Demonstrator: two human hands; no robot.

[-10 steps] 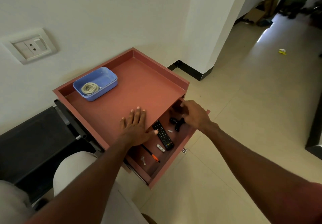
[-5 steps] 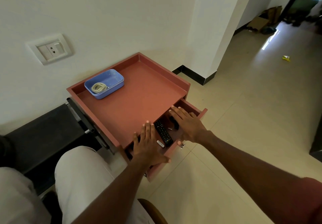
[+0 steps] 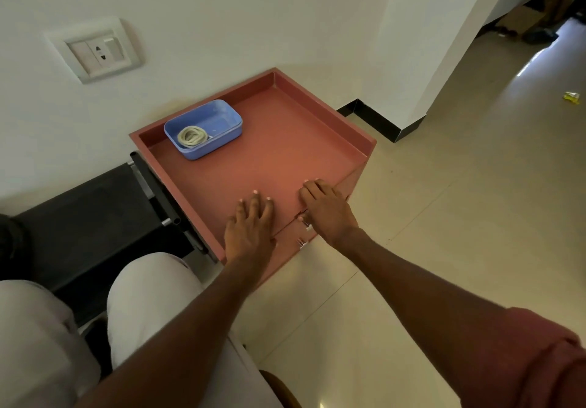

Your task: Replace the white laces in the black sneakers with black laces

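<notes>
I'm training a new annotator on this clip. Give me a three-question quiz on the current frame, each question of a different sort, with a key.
1. True or false: the drawer of the cabinet is open.
2. Multiple choice: what lies in the blue tray? A) a remote B) a coiled white lace C) a pen
3. Fill in: the left hand lies flat on the cabinet's ____.

Key
1. False: the drawer front sits flush, and the right hand rests over its top edge.
2. B
3. top
</notes>
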